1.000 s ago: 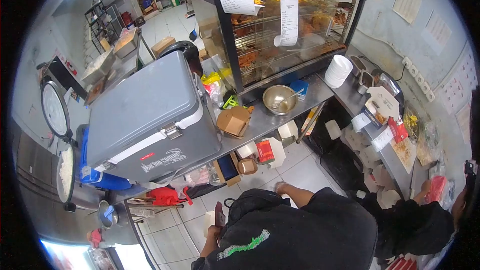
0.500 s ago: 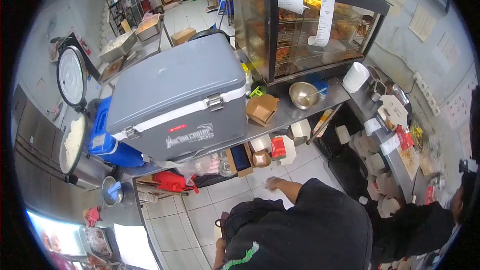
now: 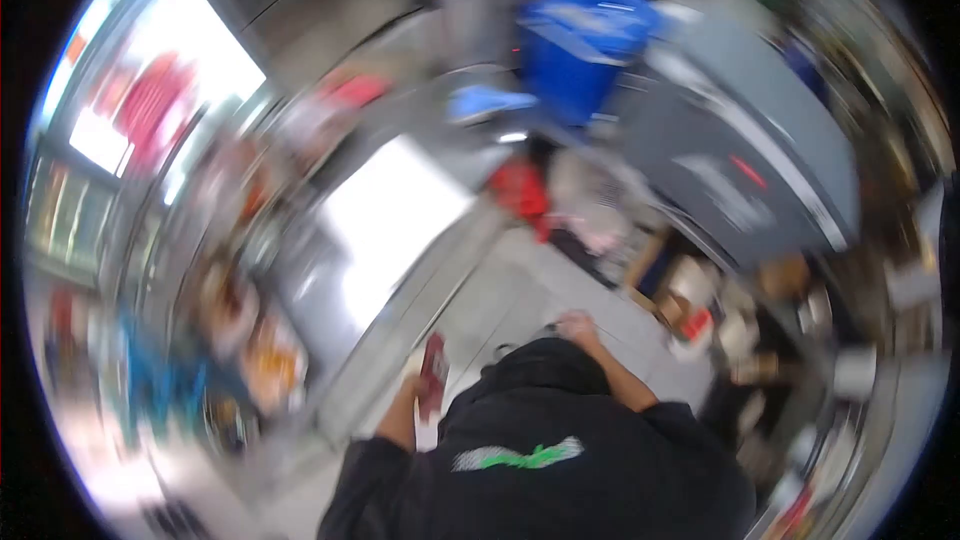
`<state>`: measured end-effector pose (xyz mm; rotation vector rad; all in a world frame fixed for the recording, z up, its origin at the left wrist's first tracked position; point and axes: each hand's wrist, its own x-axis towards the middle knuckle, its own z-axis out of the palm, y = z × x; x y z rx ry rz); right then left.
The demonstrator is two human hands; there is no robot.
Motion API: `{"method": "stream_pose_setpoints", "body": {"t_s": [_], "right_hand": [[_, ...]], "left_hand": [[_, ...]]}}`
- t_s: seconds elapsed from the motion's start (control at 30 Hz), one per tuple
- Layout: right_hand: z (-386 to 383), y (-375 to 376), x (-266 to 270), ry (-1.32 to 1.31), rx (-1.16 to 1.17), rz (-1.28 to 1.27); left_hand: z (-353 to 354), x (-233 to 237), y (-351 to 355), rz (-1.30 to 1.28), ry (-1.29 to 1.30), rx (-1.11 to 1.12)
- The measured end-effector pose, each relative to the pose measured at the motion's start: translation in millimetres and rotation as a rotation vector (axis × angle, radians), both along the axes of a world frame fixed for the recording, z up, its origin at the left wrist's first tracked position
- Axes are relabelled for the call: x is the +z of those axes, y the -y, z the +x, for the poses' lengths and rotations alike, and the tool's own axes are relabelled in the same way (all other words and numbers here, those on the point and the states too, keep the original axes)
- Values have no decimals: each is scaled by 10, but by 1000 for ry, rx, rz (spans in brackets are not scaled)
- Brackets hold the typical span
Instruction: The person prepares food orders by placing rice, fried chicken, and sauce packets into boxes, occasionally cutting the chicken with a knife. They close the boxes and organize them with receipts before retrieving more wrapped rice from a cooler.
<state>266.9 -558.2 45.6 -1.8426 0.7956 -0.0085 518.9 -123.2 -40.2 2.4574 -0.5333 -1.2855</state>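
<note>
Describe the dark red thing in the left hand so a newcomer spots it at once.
Start at the black top with green print and follow the left arm up to the left hand. There the slim dark red flat object stands upright against pale floor tiles; blur hides what it is. Unlike the brighter red bundle higher up, it is narrow and hand-held.
</note>
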Motion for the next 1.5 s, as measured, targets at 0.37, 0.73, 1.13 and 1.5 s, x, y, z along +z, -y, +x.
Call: {"method": "stream_pose_setpoints", "body": {"t_s": [0.37,0.73,1.13,1.5], "right_hand": [[3504,-197,2828,550,683,-364],[8110,-1152,3313,555,713,-548],[9302,-2033,2676,403,1275,-386],[7746,-844,3144,455,487,1151]], "left_hand": [[-910,452,-638,147,-125,691],[-1780,742,41,104,-244,915],[-2165,1707,627,103,-178,1222],[-2011,1348,481,37,-89,1012]]}}
